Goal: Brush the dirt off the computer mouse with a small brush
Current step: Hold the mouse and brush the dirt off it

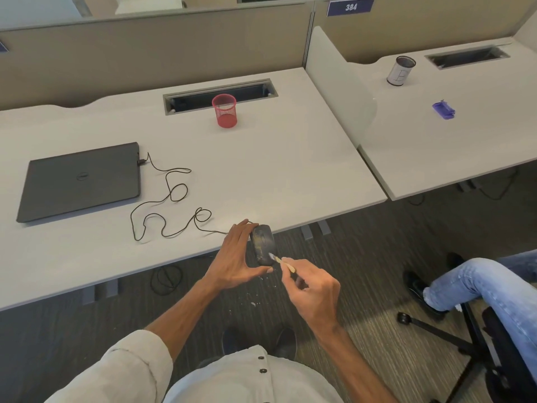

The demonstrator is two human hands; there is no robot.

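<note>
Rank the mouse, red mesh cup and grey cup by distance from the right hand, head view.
1. Mouse, just left of the right hand, gripped by the left hand.
2. Red mesh cup, back of this desk.
3. Grey cup, back of the neighbouring desk, right.

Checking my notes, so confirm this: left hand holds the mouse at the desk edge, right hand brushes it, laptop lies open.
Wrong on the laptop: the head view shows it closed. The left hand does hold the mouse at the desk edge while the right hand holds the brush to it.
</note>
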